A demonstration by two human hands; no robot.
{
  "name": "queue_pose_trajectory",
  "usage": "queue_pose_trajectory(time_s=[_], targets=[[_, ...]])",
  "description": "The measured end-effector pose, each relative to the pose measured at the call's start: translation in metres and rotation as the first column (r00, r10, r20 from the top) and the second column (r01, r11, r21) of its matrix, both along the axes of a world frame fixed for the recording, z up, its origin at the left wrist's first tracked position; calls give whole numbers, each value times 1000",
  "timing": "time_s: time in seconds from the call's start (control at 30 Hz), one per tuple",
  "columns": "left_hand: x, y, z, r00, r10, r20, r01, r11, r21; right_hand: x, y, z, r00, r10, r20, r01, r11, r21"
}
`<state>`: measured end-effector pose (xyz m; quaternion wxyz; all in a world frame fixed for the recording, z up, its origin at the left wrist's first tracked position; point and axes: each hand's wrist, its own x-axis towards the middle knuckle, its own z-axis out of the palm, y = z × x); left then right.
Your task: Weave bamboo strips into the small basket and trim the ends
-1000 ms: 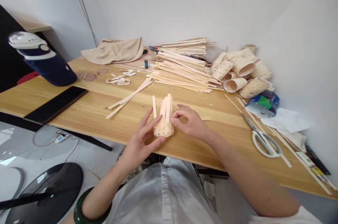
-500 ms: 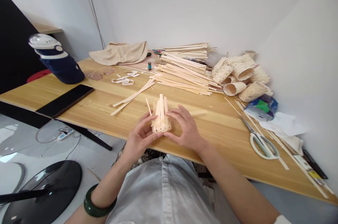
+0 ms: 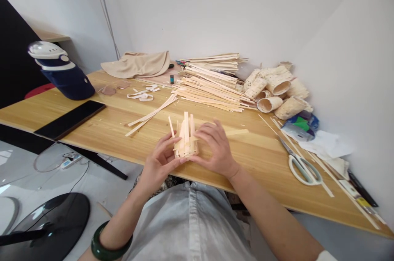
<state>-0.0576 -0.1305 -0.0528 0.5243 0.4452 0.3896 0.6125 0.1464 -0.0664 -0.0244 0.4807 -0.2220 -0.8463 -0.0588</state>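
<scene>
Near the front edge of the wooden table (image 3: 261, 146), the partly woven strip basket (image 3: 186, 146) sits between both hands: left hand (image 3: 162, 157) clasping one side, thumb low; right hand (image 3: 216, 146) curved round the other, fingers and thumb gripping it.

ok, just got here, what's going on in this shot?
A person's bare left hand and bare right hand hold a small round piece of pale woven strips between them, near the front edge of a brown wooden table. Its lower part is woven; strip ends stick up above. A pile of flat pale strips lies behind, with pale-handled metal scissors off to the right.
</scene>
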Motion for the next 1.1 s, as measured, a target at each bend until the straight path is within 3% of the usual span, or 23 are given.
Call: queue_pose_trajectory(time_s=[0.1,0.17,0.27,0.37,0.43,0.7,0.87,1.0,1.1], targets=[[-1,-5,1,996,24,88,-20,999,-44,3,-7,4,993,-78,-91,94,978,189],[2,-9,3,987,69,147,-59,996,-70,3,-9,2,997,-52,-61,63,976,210],[10,-13,10,962,92,256,-67,992,-106,-1,-6,-5,997,72,-25,-73,997,-27],[19,-10,17,926,33,376,8,994,-106,-5,-3,-13,982,151,-114,-180,934,-310],[24,-5,20,903,8,431,43,993,-108,-5,-3,-15,975,165,-146,-209,905,-372],[37,6,22,927,211,310,-167,973,-162,-6,-8,-15,989,130,-75,-146,948,-283],[36,0,20,951,112,288,-95,993,-75,-6,-7,-15,990,114,-85,-133,953,-272],[37,2,22,945,190,266,-143,972,-184,-5,-9,-16,998,64,16,-59,976,-211],[40,5,23,953,197,230,-150,967,-207,-5,-12,-13,994,113,-4,-111,973,-200]])
